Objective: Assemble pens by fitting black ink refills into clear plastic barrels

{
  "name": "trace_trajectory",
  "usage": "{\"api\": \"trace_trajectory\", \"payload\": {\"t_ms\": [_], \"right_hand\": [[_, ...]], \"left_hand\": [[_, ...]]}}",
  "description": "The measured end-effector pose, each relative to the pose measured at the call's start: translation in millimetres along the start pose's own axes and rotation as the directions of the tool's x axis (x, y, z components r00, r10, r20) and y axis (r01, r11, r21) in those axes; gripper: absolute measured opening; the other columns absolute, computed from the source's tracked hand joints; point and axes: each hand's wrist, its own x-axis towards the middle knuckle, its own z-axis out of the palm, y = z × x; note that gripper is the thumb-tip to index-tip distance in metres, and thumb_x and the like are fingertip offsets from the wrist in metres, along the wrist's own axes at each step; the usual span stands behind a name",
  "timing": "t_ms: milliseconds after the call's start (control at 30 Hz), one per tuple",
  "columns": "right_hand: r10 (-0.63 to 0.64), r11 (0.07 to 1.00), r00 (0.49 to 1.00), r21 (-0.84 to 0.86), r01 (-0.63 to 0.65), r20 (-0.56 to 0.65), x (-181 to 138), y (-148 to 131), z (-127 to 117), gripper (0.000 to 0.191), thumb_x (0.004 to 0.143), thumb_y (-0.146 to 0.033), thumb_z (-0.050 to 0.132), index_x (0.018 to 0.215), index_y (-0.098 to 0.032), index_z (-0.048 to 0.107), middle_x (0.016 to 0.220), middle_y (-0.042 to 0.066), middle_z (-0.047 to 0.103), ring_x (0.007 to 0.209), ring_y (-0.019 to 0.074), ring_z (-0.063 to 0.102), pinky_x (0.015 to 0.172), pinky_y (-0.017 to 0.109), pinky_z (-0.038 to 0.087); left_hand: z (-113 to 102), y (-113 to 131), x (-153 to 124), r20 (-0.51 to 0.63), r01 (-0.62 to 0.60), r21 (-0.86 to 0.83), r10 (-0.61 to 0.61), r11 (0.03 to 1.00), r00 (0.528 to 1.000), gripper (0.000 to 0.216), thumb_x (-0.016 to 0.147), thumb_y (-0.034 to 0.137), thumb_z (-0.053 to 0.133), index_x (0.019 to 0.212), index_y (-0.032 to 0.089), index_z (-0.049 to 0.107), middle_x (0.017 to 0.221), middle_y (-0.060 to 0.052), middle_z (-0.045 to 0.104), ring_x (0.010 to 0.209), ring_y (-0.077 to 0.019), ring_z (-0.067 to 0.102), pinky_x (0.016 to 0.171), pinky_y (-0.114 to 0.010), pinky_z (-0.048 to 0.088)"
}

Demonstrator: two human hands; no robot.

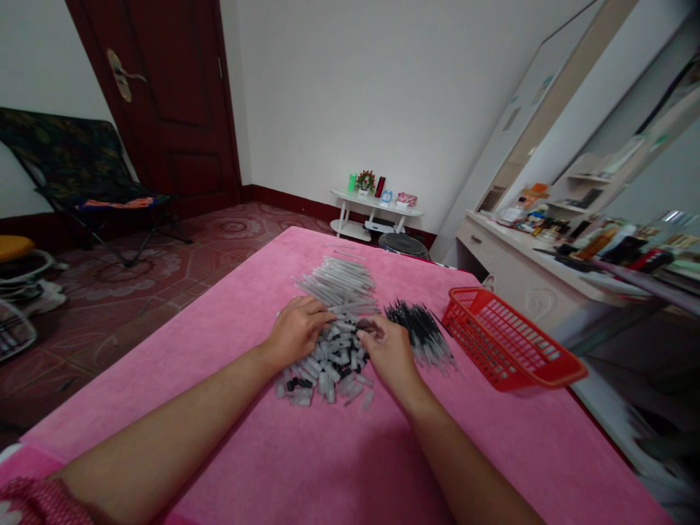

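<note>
A heap of small pen caps (pixel 328 368), clear and black, lies on the pink cloth (pixel 262 452) between my hands. My left hand (pixel 300 328) is at the heap's left edge, fingers curled together over the caps; what they hold is hidden. At the right edge, my right hand (pixel 389 348) has thumb and fingertips closed around something small and dark that I cannot make out. Just beyond the caps lies a pile of whitish, translucent pen barrels (pixel 342 281). Beside my right hand is a bundle of thin, black-and-clear pen pieces (pixel 418 332).
A red plastic basket (pixel 508 335) stands at the table's right edge. Past it is a white dresser (pixel 525 266) crowded with bottles. A low white side table (pixel 350 195) and a round dark stool (pixel 403 244) are beyond the far edge. A folding chair (pixel 71 168) is at left.
</note>
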Motion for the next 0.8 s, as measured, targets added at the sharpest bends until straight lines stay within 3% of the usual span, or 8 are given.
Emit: {"api": "trace_trajectory", "payload": {"t_ms": [133, 233, 300, 400, 467, 600, 733, 800], "right_hand": [[0.055, 0.998, 0.998, 0.003, -0.055, 0.008, -1.9, -2.9, -0.9, 0.013, 0.078, -0.025, 0.052, 0.080, -0.017, 0.063, 0.072, 0.003, 0.067, 0.055, 0.0147, 0.061, 0.052, 0.023, 0.045], [0.052, 0.988, 0.999, -0.147, -0.050, 0.014, -3.4, -4.3, -5.3, 0.034, 0.088, -0.038, 0.042, 0.065, -0.018, 0.057, 0.055, 0.001, 0.060, 0.048, 0.0139, 0.056, 0.049, 0.022, 0.039], [0.025, 0.973, 1.000, -0.229, -0.024, 0.004, -3.7, -4.6, -7.8, 0.041, 0.090, -0.044, 0.039, 0.065, -0.019, 0.058, 0.056, 0.002, 0.060, 0.052, 0.0143, 0.056, 0.051, 0.022, 0.037], [-0.034, 0.966, 0.999, -0.257, 0.034, 0.006, -3.4, -5.0, -8.9, 0.025, 0.086, -0.041, 0.050, 0.081, -0.019, 0.061, 0.071, 0.002, 0.066, 0.062, 0.0145, 0.058, 0.055, 0.021, 0.038], [-0.058, 0.957, 0.998, -0.283, 0.062, 0.024, -3.3, -5.9, -8.8, 0.021, 0.084, -0.037, 0.052, 0.082, -0.019, 0.061, 0.072, 0.001, 0.065, 0.063, 0.0142, 0.058, 0.057, 0.021, 0.037], [-0.023, 0.925, 0.998, -0.377, 0.045, 0.063, -3.7, -8.7, -10.1, 0.040, 0.092, -0.042, 0.038, 0.068, -0.019, 0.060, 0.061, 0.001, 0.061, 0.058, 0.0144, 0.056, 0.055, 0.022, 0.034], [-0.056, 0.921, 0.998, -0.384, 0.068, 0.042, -3.3, -10.9, -12.7, 0.025, 0.086, -0.042, 0.051, 0.082, -0.020, 0.063, 0.071, 0.001, 0.065, 0.064, 0.0152, 0.058, 0.056, 0.022, 0.033], [-0.060, 0.910, 0.997, -0.406, 0.078, 0.056, -3.4, -11.6, -13.5, 0.029, 0.088, -0.041, 0.047, 0.077, -0.020, 0.063, 0.068, 0.001, 0.064, 0.062, 0.0153, 0.057, 0.055, 0.022, 0.032]], "left_hand": [[-1.1, 2.9, 0.6, -0.027, -0.036, 0.004, 0.036, 0.999, 0.999, 0.026, 0.083, 0.014, 0.050, 0.100, 0.021, 0.068, 0.090, -0.008, 0.066, 0.087, -0.0207, 0.056, 0.076, -0.036, 0.043], [-1.8, 4.8, 0.9, -0.041, -0.048, -0.002, 0.048, 0.999, 0.998, 0.027, 0.083, 0.013, 0.050, 0.101, 0.021, 0.068, 0.090, -0.008, 0.066, 0.087, -0.0205, 0.056, 0.076, -0.035, 0.043], [-2.0, 5.3, 1.0, -0.041, -0.040, -0.009, 0.040, 0.999, 0.998, 0.027, 0.083, 0.013, 0.050, 0.101, 0.021, 0.068, 0.090, -0.008, 0.066, 0.087, -0.0203, 0.056, 0.076, -0.035, 0.044], [-1.9, 4.7, 1.2, -0.043, -0.018, -0.015, 0.017, 1.000, 0.999, 0.026, 0.084, 0.015, 0.050, 0.101, 0.020, 0.068, 0.088, -0.008, 0.065, 0.084, -0.0200, 0.056, 0.074, -0.034, 0.044], [-1.4, 3.8, 1.1, -0.043, -0.012, -0.018, 0.011, 1.000, 0.999, 0.026, 0.084, 0.015, 0.050, 0.101, 0.021, 0.068, 0.086, -0.008, 0.065, 0.083, -0.0197, 0.056, 0.073, -0.034, 0.045], [0.1, 2.3, 1.1, -0.041, -0.027, -0.031, 0.026, 0.999, 0.999, 0.028, 0.082, 0.012, 0.050, 0.101, 0.022, 0.068, 0.086, -0.008, 0.065, 0.085, -0.0201, 0.057, 0.074, -0.034, 0.045], [0.4, 2.8, 1.3, -0.046, -0.022, -0.048, 0.020, 0.999, 0.999, 0.028, 0.081, 0.012, 0.051, 0.102, 0.021, 0.068, 0.086, -0.008, 0.065, 0.085, -0.0202, 0.056, 0.074, -0.034, 0.045], [-0.1, 3.5, 1.3, -0.043, -0.022, -0.054, 0.020, 0.998, 0.999, 0.028, 0.081, 0.011, 0.051, 0.101, 0.021, 0.068, 0.087, -0.008, 0.065, 0.085, -0.0201, 0.056, 0.074, -0.034, 0.045]]}}
